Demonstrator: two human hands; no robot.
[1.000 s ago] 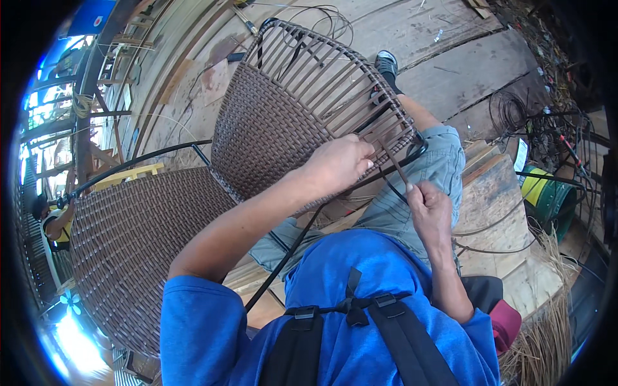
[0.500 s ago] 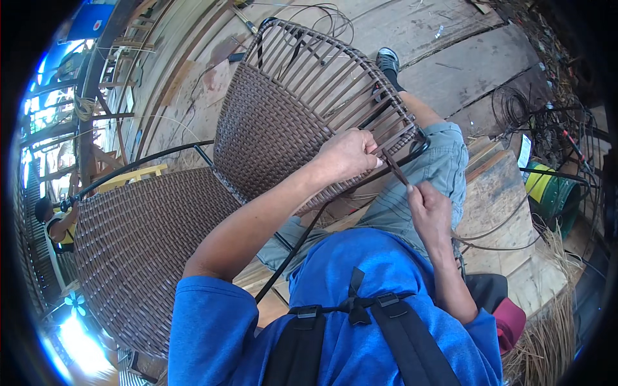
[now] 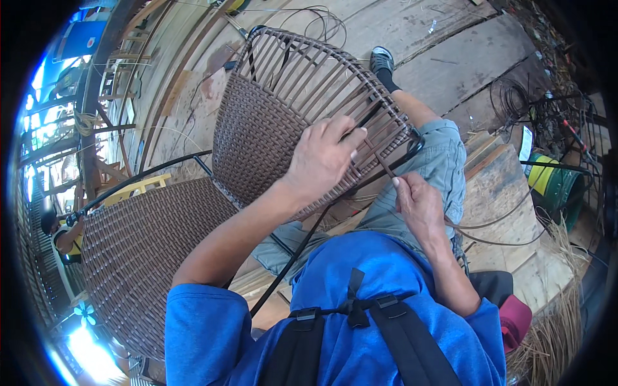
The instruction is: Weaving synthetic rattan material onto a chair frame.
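A brown woven wicker chair [image 3: 257,128] lies across my lap, one panel closely woven up to a row of bare slats [image 3: 322,71] within a wrapped frame. My left hand [image 3: 326,154] rests over the edge of the weave, its fingers closed on a flat brown wicker strand [image 3: 378,158]. The same strand runs down to my right hand [image 3: 418,202], which pinches it between thumb and fingers just outside the chair's rim. Its loose length [image 3: 502,222] curves away past my right wrist. My left fingertips partly hide where the strand meets the weave.
A second woven panel [image 3: 154,251] spreads to the left. Black metal tubing [image 3: 283,276] passes by my legs. Coiled strands [image 3: 508,96] and a green and yellow bucket [image 3: 557,190] are at the right. A maroon and black cap [image 3: 512,315] lies beside me. Another person [image 3: 67,241] is at far left.
My left hand has shifted left and up along the weave, away from the rim corner. The right hand has moved slightly left and up, still on the strand.
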